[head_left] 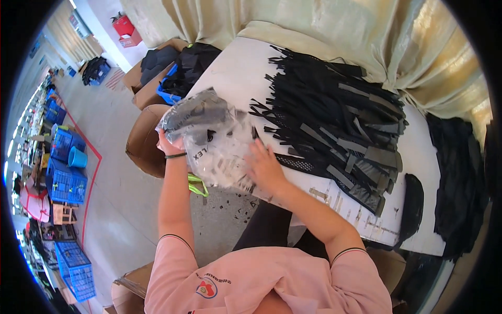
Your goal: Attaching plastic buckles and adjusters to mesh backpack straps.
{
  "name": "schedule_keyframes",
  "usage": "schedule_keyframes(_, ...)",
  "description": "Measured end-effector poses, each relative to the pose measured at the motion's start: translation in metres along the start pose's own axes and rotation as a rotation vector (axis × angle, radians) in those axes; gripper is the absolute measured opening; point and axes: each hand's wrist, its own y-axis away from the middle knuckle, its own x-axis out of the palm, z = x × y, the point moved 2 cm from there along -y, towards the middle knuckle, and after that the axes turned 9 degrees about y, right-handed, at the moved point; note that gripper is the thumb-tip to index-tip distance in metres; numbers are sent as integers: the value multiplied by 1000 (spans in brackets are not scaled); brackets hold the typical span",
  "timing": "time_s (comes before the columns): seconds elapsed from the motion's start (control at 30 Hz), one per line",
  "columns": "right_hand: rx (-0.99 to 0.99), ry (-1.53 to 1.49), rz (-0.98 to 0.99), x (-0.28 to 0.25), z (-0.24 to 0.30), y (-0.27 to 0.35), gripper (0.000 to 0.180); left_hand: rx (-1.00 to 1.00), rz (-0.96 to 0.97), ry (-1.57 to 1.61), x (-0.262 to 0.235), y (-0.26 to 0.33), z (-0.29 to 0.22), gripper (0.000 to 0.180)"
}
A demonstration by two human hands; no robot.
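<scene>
A clear plastic bag (219, 162) with dark printing hangs over the left edge of the white table (238, 63). Folded dark grey or black material (201, 112) shows through its upper left part. My left hand (171, 144) is closed on the bag's left end, its fingers partly hidden by the plastic. At the bag's right side is my right hand (264, 166), fingers stretched out and slightly blurred, against or just over the plastic. Just right of it lies a large heap of black mesh strips (324, 110) with grey patches and narrow strap ends.
A cardboard box (146, 144) and a blue crate (167, 89) of black material stand left of the table. More black pieces (457, 183) hang at the far right. Dark scraps (235, 206) litter the floor. Blue crates (65, 180) line the far left beyond a red floor line.
</scene>
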Motion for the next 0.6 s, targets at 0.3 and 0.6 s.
schedule_keyframes(0.3, 185, -106, -313, -82, -51, 47, 47, 380, -497, -681, 6, 7, -9, 31)
schedule_keyframes(0.6, 568, 191, 83, -75, -79, 181, 66, 501, 591, -2180, 116, 121, 79, 69)
